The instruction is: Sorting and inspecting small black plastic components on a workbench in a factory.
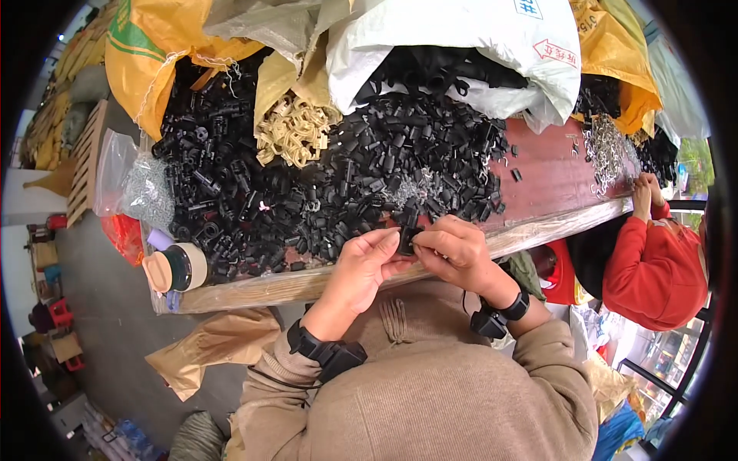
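Close together at the table's front edge, both my hands hold one small black plastic part (pixel 407 240). My left hand (pixel 364 265) pinches it from the left between thumb and fingers. From the right, my right hand (pixel 455 252) has its fingertips pressed on the same part, and they hide some of it. Just beyond my hands spreads a wide heap of loose black plastic parts (pixel 384 154). A small pile of thin silvery metal pieces (pixel 411 188) lies on that heap.
Cream-coloured clips (pixel 292 131) spill from a sack at the back. White (pixel 461 38) and yellow sacks (pixel 157 54) stand along the far side. A lidded jar (pixel 181 266) sits at the left corner. On the right, a person in red (pixel 657 269) works beside metal hooks (pixel 607 157).
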Available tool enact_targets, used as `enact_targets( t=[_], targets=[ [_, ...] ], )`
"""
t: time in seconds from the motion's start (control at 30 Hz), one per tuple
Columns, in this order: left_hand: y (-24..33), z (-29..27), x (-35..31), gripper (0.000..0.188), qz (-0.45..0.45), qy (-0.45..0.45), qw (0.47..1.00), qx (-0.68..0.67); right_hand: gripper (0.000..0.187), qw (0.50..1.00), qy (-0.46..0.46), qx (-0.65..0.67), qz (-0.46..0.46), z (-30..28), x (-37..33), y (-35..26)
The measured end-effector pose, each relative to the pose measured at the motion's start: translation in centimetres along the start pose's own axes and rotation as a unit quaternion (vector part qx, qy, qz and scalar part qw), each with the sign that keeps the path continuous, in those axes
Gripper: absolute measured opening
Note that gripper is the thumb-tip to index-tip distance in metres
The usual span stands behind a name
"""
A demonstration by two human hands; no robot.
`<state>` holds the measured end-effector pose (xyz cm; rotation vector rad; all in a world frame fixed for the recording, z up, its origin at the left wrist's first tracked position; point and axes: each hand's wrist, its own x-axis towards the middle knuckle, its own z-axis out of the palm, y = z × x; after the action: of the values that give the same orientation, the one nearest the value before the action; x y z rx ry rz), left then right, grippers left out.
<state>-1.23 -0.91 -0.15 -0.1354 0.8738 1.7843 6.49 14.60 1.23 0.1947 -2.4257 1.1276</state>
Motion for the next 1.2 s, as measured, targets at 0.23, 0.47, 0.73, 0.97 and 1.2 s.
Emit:
enact_targets(
  t=[0.23,0.47,0.73,0.97,1.2],
  targets=[
    [-1.0,0.7,-0.6,0.027,-0.007,-0.013,0.999,0.043,0.015,0.998,-0.034,-0.05,-0.02,-0.7,-1.2,-0.2],
    [-2.1,1.2,-1.3,0.032,-0.009,-0.01,0.988,0.153,0.013,0.994,-0.105,-0.034,0.017,-1.6,-1.6,-0.9],
    [-1.7,0.0,-0.7,0.029,-0.044,-0.014,0.992,0.114,0.01,0.989,-0.135,-0.015,0.066,-0.8,-1.1,-0.5],
    [-0.4,-1.7,-0.2,0.028,-0.045,-0.021,0.997,0.057,0.007,0.979,-0.124,0.098,0.126,-1.7,0.5,1.0],
    [0.4,-2.0,0.4,0.028,-0.033,-0.005,0.999,0.02,0.012,0.944,0.081,-0.2,0.25,-6.6,-0.3,8.9]
  ],
)
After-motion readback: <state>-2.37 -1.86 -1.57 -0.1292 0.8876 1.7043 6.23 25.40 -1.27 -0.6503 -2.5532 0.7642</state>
